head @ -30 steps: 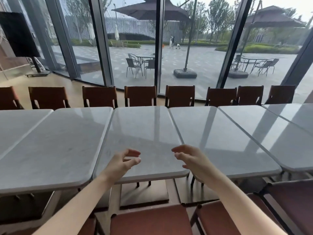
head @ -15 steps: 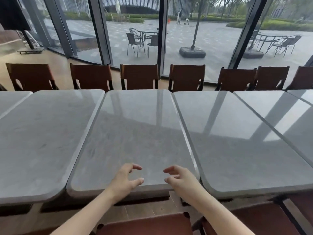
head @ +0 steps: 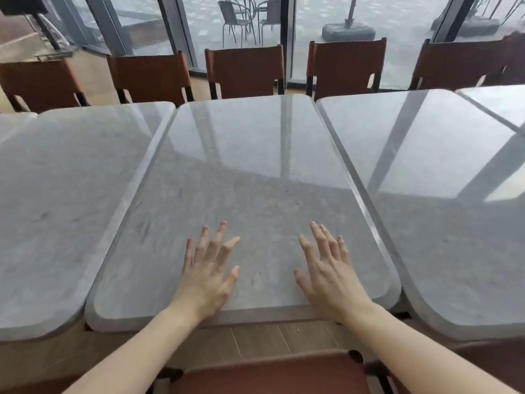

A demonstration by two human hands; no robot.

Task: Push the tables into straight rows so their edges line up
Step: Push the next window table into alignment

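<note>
A row of grey marble-topped tables with rounded corners runs left to right. The middle table [head: 255,172] lies straight in front of me, its near edge set slightly farther back than the edges of the left table [head: 62,200] and the right table [head: 443,194]. My left hand [head: 208,268] and my right hand [head: 329,268] lie over the near end of the middle table, palms down, fingers spread, holding nothing. Narrow seams separate the tabletops.
Brown chairs [head: 245,71] line the far side of the tables, in front of glass walls with dark frames. Another brown chair [head: 272,373] stands directly below me, between my forearms. A further tabletop [head: 500,100] shows at the far right. Wooden floor lies beneath.
My view has moved closer and tilted down. Both hands went from hovering curled at the table's near edge to lying spread, palms down, over its top.
</note>
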